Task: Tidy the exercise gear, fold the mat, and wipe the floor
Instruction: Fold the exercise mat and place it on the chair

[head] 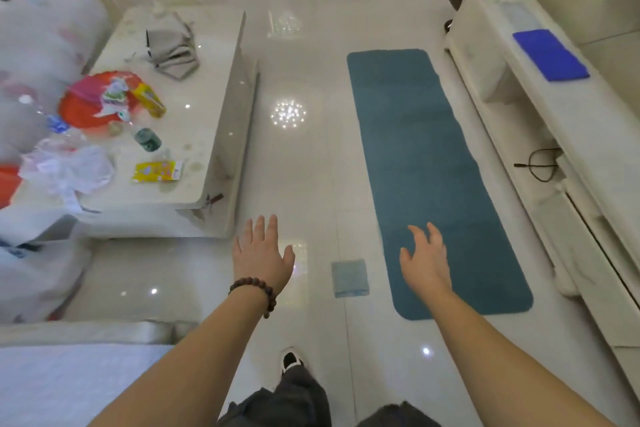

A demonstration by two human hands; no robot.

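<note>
I see a shiny white floor [298, 166], a long fuzzy blue mat [426, 163] at 1 o'clock, a small square cloth [349, 278] between my left hand [261, 258] and right hand [427, 262], both spread wide, holding nothing.

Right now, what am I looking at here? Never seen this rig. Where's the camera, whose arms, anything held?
There is no machine: one wide-angle camera sits on a person's head and looks forward and down. The arms are theirs. The left hand, with a bead bracelet, and the right hand reach forward with fingers spread, holding nothing. On the glossy floor a long teal mat lies flat, with a small folded cloth beside it. A cluttered low table stands left; a blue cloth lies on the white cabinet at right.
</note>
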